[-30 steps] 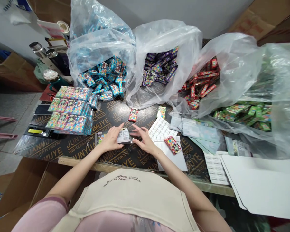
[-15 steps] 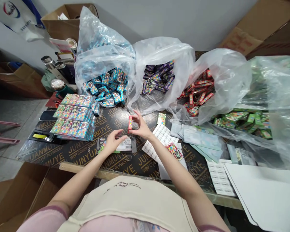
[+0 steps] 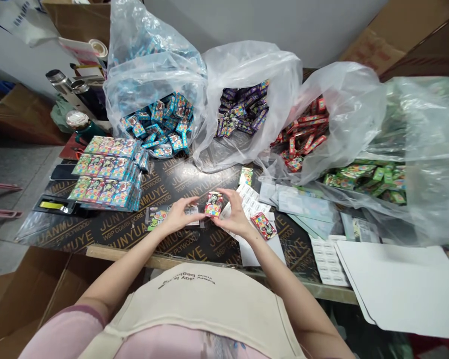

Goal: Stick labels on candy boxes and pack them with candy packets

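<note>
Between the fingertips and thumb of my right hand (image 3: 236, 213) is a small red printed box (image 3: 213, 204), its broad patterned face turned up. My left hand (image 3: 180, 214) is just left of the box, thumb and fingers apart, with nothing in it. Under that hand lies a flat clear packet (image 3: 157, 217) with a green and black print, partly covered by the fingers. A similar red box (image 3: 263, 226) lies on white paper near my right wrist. A small green box (image 3: 245, 175) rests beyond my right hand.
Clear bags along the back hold blue boxes (image 3: 164, 122), purple boxes (image 3: 242, 109), red boxes (image 3: 306, 129) and green boxes (image 3: 377, 179). Stacked multi-box packs (image 3: 102, 172) stand at left by a tape dispenser (image 3: 58, 205). Sticker sheets (image 3: 252, 199), clear sleeves (image 3: 302, 202) and white card (image 3: 399, 284) lie right.
My right hand has moved right and toward me, turning the red box from its narrow side to its broad face. My left hand has shifted slightly right. The view has shifted.
</note>
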The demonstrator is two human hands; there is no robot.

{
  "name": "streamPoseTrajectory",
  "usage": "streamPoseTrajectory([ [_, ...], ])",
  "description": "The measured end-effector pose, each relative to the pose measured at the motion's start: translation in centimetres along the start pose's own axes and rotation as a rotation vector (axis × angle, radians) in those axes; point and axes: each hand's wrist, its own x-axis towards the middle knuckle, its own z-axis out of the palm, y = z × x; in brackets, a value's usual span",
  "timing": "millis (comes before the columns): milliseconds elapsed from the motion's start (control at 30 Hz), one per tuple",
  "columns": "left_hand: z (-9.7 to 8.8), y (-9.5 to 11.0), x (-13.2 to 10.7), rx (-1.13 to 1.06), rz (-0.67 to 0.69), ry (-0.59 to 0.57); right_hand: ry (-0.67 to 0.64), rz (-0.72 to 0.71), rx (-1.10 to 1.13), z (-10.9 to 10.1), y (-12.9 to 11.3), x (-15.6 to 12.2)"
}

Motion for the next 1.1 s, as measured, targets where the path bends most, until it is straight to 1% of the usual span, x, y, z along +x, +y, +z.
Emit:
streamPoseTrajectory([
  [67, -1.0, -1.1, -0.6, 0.380, 0.162, -0.039, -0.004, 0.034, -0.089, 0.4, 0.9, -0.7],
  [100, -1.3, -1.6, -0.9, 0.525, 0.204, -0.079, -0.029, 0.039, -0.123, 0.8, 1.4, -1.2],
  [133, -1.5, -2.1, -1.1, 0.626, 0.222, -0.116, -0.059, 0.041, -0.148, 1.1, 1.7, -1.6],
  [200, -1.6, -2.8, -1.3, 0.712, 0.225, -0.146, -0.112, 0.041, -0.167, 1.9, 2.0, -2.4],
  [267, -1.5, -3.1, -1.4, 0.698, 0.222, -0.123, -0.137, 0.039, -0.138, 2.5, 1.9, -3.0],
  [333, -1.4, -3.0, -1.4, 0.643, 0.233, -0.104, -0.150, 0.033, -0.055, 2.9, 1.9, -3.2],
  [467, -1.2, -2.5, -1.5, 0.547, 0.282, -0.140, -0.193, 0.029, 0.126, 3.0, 2.2, -3.0],
  [533, -1.2, -2.4, -1.5, 0.524, 0.280, -0.130, -0.181, 0.027, 0.135, 3.0, 2.1, -2.9],
  [633, -1.3, -2.6, -1.4, 0.508, 0.256, -0.079, -0.109, 0.060, 0.109, 3.0, 1.2, -2.8],
  [700, -1.3, -2.7, -1.3, 0.504, 0.249, -0.072, -0.156, 0.051, 0.143, 2.8, 0.7, -2.5],
  [767, -1.3, -2.9, -1.3, 0.513, 0.247, -0.081, -0.206, 0.018, 0.143, 2.2, 1.0, -1.5],
  [800, -1.3, -3.0, -1.3, 0.525, 0.245, -0.084, -0.172, 0.023, 0.100, 1.7, 1.6, -0.7],
  [833, -1.2, -3.0, -1.4, 0.543, 0.243, -0.084, -0.092, 0.061, 0.022, 1.1, 2.6, 0.3],
  [867, -1.1, -3.1, -1.4, 0.565, 0.240, -0.085, 0.020, 0.128, -0.081, 0.4, 3.8, 1.3],
  [933, -1.0, -3.4, -1.5, 0.623, 0.235, -0.091, 0.233, 0.325, -0.310, -1.2, 6.7, 3.5],
  [967, -0.9, -3.5, -1.6, 0.653, 0.229, -0.094, 0.279, 0.413, -0.402, -2.0, 8.1, 4.5],
  [1000, -0.8, -3.6, -1.6, 0.679, 0.221, -0.096, 0.285, 0.474, -0.472, -2.6, 9.2, 5.4],
  [1033, -0.7, -3.7, -1.6, 0.696, 0.212, -0.093, 0.264, 0.505, -0.518, -3.2, 10.1, 6.2],
  [1100, -0.6, -3.5, -1.4, 0.681, 0.198, -0.065, 0.216, 0.495, -0.541, -3.6, 10.6, 7.2],
])
